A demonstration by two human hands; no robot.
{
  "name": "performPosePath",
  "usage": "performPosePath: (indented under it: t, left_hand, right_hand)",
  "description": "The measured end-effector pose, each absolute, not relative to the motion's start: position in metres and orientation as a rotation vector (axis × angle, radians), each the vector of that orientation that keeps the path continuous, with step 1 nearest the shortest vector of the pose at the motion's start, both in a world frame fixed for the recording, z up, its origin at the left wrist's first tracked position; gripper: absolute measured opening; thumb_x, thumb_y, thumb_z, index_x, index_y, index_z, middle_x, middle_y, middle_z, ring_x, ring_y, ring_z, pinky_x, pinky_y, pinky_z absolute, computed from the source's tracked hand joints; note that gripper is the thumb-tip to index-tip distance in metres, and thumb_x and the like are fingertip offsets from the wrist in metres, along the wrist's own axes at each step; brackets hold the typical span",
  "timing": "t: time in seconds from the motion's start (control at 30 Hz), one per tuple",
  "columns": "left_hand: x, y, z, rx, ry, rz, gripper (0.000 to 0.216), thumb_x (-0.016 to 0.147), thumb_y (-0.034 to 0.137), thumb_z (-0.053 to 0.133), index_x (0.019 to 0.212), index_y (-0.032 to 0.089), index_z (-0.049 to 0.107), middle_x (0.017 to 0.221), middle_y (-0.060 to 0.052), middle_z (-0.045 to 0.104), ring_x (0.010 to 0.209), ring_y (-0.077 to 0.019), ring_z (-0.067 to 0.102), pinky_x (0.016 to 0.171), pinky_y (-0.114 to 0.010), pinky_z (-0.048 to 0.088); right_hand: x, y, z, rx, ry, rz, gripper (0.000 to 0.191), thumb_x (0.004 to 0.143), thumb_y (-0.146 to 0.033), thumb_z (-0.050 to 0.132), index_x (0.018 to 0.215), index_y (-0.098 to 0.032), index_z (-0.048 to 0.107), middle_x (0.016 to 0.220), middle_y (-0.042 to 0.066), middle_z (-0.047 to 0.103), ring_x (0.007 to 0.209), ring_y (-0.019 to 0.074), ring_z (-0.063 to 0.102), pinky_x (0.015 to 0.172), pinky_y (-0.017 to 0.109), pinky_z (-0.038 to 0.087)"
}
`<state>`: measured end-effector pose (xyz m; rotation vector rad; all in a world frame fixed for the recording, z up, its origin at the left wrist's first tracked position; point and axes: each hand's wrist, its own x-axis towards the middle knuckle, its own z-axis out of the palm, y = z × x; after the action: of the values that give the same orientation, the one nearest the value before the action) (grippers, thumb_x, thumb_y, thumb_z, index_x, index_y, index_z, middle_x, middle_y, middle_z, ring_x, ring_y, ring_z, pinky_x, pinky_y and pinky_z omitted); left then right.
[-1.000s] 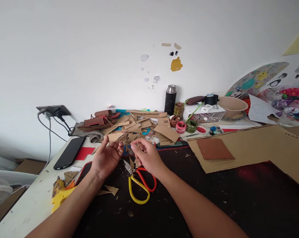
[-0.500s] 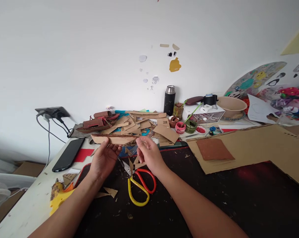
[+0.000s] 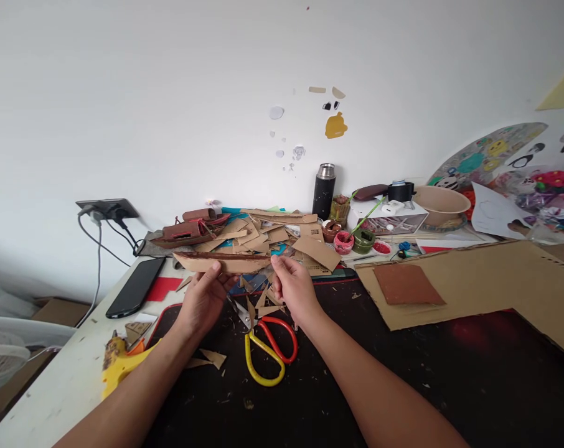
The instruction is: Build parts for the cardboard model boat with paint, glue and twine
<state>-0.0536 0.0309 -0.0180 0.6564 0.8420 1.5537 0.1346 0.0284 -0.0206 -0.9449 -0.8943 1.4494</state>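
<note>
Tan, slender boat hull with a dark reddish-brown upper edge is being held up in mid-view, stretched left to right above the far side of the dark mat. Its left part is supported by the left hand, thumb laid against the near side, fingers curled beneath. Its right tip is pinched by the right hand, thumb and fingers brought close together.

Just below, between the two forearms, a pair of metal scissors with one yellow and one red handle is laid on the mat, loops turned to the near side, with small tan offcuts scattered about the blades.

Beyond the hull, a loose heap of tan cardboard scraps is seen, and to its left a reddish-brown model boat with a rounded cabin is set on grey cloth.

Over on the left of the white worktop, a black smartphone is placed beside a red sheet; nearer, a yellow glue gun is partly hidden by the left forearm. Out right, a large brown cardboard sheet is topped by a reddish-brown square.
</note>
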Motion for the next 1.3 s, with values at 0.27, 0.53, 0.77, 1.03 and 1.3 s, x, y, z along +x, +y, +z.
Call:
performPosePath:
  t: [0.27,0.53,0.77,1.03,1.3]
  left_hand:
    - [-0.0524,0.0278,-0.0202,0.714,0.824,1.53,0.05,0.065,0.035,0.104,0.104,0.02,0.076,0.104,-0.005,0.084,0.085,-0.0202,0.077,0.071,-0.03,0.064]
    - [-0.0497,0.0247,-0.016,0.7,0.813,1.532,0.057,0.065,0.034,0.104,0.111,0.018,0.075,0.106,-0.008,0.084,0.085,-0.0238,0.079,0.074,-0.035,0.068]
    - [-0.049,0.0229,-0.0116,0.683,0.792,1.538,0.046,0.068,0.025,0.101,0.105,0.019,0.074,0.104,-0.008,0.084,0.086,-0.0253,0.08,0.077,-0.038,0.069]
    - [-0.0539,0.0293,-0.0132,0.583,0.774,1.572,0.038,0.069,0.024,0.1,0.094,0.018,0.072,0.092,-0.005,0.083,0.075,-0.0211,0.079,0.073,-0.033,0.068]
    - [-0.0483,0.0223,-0.0124,0.671,0.778,1.533,0.046,0.067,0.029,0.103,0.101,0.017,0.075,0.099,-0.007,0.084,0.084,-0.0233,0.08,0.076,-0.035,0.069]
  right_hand:
    - [0.1417,0.0356,-0.0226,-0.995,-0.921,1.355,0.062,0.075,-0.077,0.08,0.064,-0.022,0.053,0.046,-0.009,0.04,0.036,0.0073,0.037,0.037,0.022,0.024]
    - [0.1424,0.0354,-0.021,-1.014,-0.94,1.333,0.069,0.072,-0.082,0.08,0.059,-0.022,0.047,0.045,-0.008,0.041,0.036,0.0075,0.039,0.035,0.022,0.024]
    - [0.1412,0.0357,-0.0218,-0.997,-0.916,1.363,0.069,0.071,-0.083,0.081,0.062,-0.022,0.05,0.046,-0.007,0.044,0.036,0.0075,0.039,0.035,0.021,0.022]
    - [0.1421,0.033,-0.0161,-0.947,-0.859,1.447,0.071,0.07,-0.083,0.082,0.092,-0.018,0.067,0.051,-0.009,0.05,0.037,0.0076,0.04,0.036,0.019,0.024]
    - [0.1363,0.029,-0.0217,-0.928,-0.967,1.495,0.065,0.074,-0.08,0.081,0.078,-0.022,0.052,0.054,-0.009,0.051,0.036,0.0062,0.041,0.035,0.018,0.022]
